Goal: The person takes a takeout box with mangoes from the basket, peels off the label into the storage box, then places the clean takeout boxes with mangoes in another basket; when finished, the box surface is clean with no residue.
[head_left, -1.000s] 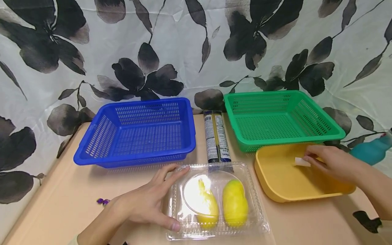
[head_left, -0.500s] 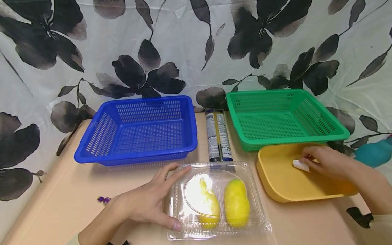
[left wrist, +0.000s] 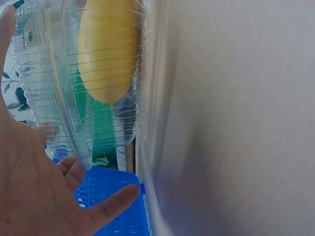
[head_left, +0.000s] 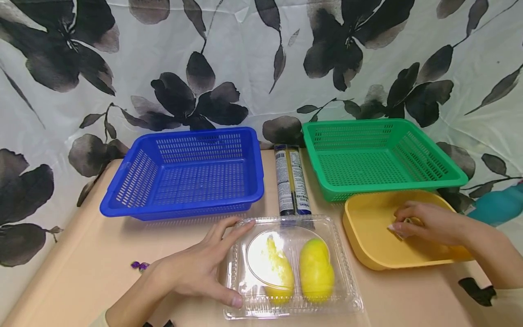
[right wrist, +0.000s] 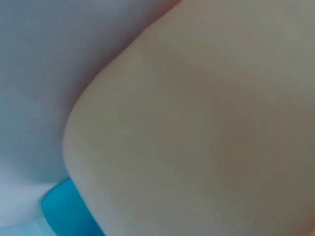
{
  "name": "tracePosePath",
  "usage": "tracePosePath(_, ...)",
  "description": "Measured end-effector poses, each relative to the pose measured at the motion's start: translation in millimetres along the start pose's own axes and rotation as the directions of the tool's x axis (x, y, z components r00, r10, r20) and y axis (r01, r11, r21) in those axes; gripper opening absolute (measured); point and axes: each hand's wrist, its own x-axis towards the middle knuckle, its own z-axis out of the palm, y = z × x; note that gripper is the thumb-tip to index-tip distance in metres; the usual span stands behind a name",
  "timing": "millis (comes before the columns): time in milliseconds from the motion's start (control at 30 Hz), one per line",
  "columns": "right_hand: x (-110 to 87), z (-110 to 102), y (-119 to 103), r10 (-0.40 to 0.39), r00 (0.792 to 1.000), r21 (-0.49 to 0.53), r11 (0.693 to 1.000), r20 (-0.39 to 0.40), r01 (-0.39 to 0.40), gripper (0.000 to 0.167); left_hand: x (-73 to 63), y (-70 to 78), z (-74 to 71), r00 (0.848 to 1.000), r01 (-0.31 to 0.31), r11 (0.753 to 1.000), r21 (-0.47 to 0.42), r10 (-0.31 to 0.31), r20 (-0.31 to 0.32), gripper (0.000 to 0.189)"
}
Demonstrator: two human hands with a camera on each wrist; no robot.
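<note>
Clear plastic box [head_left: 286, 312] sits on the desk [head_left: 81, 281] at six o'clock in my head view, lid down over two yellow fruits [head_left: 317, 272]. My left hand [head_left: 200, 270] lies along its nine o'clock edge, fingers spread wide and resting on the plastic rather than wrapped round it. At four o'clock, inside the yellow tray [head_left: 359, 252], my right hand [head_left: 435, 223] has its fingers narrowed in a pinch on a small item [head_left: 395, 234]. The right wrist feed is mostly blurred tan, so I can't fairly say what that item is.

The pinch worries me most: so little shows past the fingertips that an off-centre hold could let it slip. My right forearm [head_left: 496, 263] reaches across the tray's rim, and a low pull-back could drag it. Leaning harder on the left could flex the thin lid, or skid the box into the two tubes [head_left: 284, 181] at its twelve o'clock.
</note>
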Motion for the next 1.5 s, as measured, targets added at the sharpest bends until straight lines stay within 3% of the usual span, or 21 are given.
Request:
tracePosePath(200,-1.6,5.1,2.7,-0.026,1.0,-0.054,0.998,-0.007,0.026,0.017,-0.7,0.0,-0.3,1.0,-0.02,1.0,0.009,0.02,-0.019,0.127)
tracePosePath(433,-0.6,8.7,-4.5,0.165,0.984,-0.025,0.986,0.068,-0.164,0.029,0.0,-0.1,0.7,1.0,-0.003,1.0,0.0,0.003,-0.003,0.126)
tracePosePath(667,2.4,5.7,-14.6,0.187,0.982,-0.113,0.977,0.03,-0.182,0.031,0.8,0.2,0.0,1.0,0.001,1.0,0.008,-0.001,-0.005,0.127)
tracePosePath(900,6.3,0.5,-11.0,0.186,0.968,0.06,0.978,0.168,-0.199,0.026,0.8,-1.6,0.8,1.0,-0.002,1.0,-0.011,0.002,-0.008,0.127)
tracePosePath(1000,4.8,1.2,-7.1,0.163,0.972,0.104,0.978,0.171,-0.183,0.02,0.8,-2.4,0.9,1.0,-0.007,1.0,-0.013,0.007,-0.006,0.127)
tracePosePath(1500,2.8,1.3,-14.4,0.203,0.975,-0.124,0.974,0.094,-0.19,0.039,0.2,0.6,-0.5,1.0,0.019,1.0,-0.021,-0.019,0.009,0.126)
